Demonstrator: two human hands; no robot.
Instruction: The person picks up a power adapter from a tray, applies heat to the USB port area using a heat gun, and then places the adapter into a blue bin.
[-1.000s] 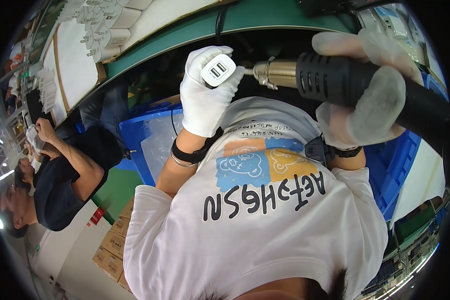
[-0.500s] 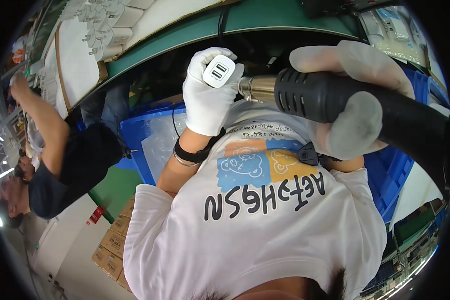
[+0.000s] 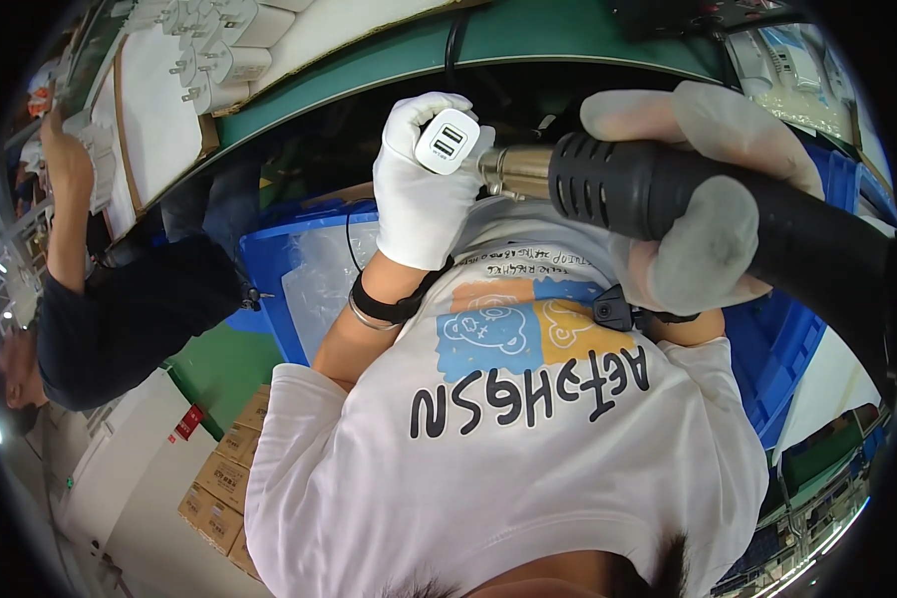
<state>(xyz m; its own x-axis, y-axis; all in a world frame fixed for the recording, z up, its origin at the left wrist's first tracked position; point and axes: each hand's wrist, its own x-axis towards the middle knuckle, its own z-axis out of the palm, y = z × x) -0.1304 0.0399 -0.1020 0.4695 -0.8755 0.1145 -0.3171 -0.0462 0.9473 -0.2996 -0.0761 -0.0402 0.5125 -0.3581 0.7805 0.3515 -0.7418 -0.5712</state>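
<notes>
My left hand [image 3: 417, 204], in a white glove, is closed around a white USB charger [image 3: 448, 142] whose end with two dark ports faces up. In my gloved right hand [image 3: 710, 234] is a black hot air gun [image 3: 608, 184], its fingers and thumb wrapped about the handle. The gun's metal nozzle [image 3: 516, 171] points left at the charger's side, very near it. Whether the nozzle touches the charger or the glove, I cannot tell.
Several white plug chargers [image 3: 234, 62] stand on a white board at the upper left. Blue bins [image 3: 279, 289] flank me. Clear bags of white goods [image 3: 782, 70] lie at the upper right. A co-worker in dark clothes [image 3: 135, 319] stands at the left, near stacked cartons [image 3: 227, 468].
My left hand and the charger have shifted slightly right, closer to the nozzle. My right hand and the hot air gun hardly moved. The co-worker's arm and head have moved.
</notes>
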